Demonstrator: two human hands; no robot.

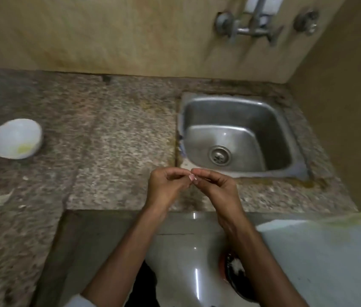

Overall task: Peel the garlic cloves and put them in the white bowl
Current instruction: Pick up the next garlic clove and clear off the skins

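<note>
Garlic clove, small and pinkish, sat pinched between the fingertips of both hands, left hand and right hand, above the counter edge just before the steel sink; white bowl stood well apart at far left

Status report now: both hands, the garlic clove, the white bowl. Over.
Left hand and right hand both pinch one garlic clove, near front rim of sink. White bowl far left on counter, apart from hands. No obstacle seen between.
</note>
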